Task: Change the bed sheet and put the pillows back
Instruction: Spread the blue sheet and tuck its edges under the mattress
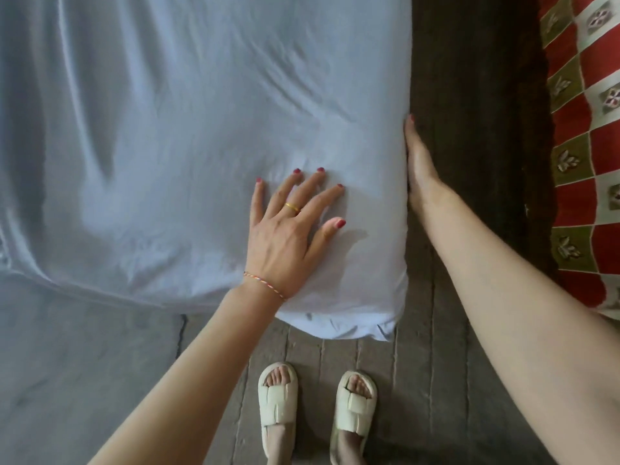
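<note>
Sheet (188,105) is already spread over the mattress, pale blue-white, covering the whole visible top. The near right corner (379,317) looks pulled down and wrapped, with fabric bunched under the edge above the floor. The left side is less finished: long folds run down it, and the cloth hangs loose at the near left edge.

Left hand (288,229) lies flat on the sheet near the corner, fingers spread and straight, pressing or smoothing and gripping nothing. It wears a ring and a thread bracelet. Right hand (417,162) is edge-on against the right side of the mattress, fingers straight along the sheet's side. It seems to be pushing the fabric in or flattening it. Whether any fingers go under the mattress cannot be told from here, but nothing looks grasped.

Judgement: this is the sheet-fitting stage, with this corner about done. Still to do is smoothing the wrinkles in the middle, tidying the left side, and possibly the far corners, which are out of view. No pillows are in view, so that step is probably not started.

The person stands at the foot corner in pale slippers (315,407) on a plank floor (419,380). A patterned red and green cloth (583,135) lies at the right, apart from the bed.
</note>
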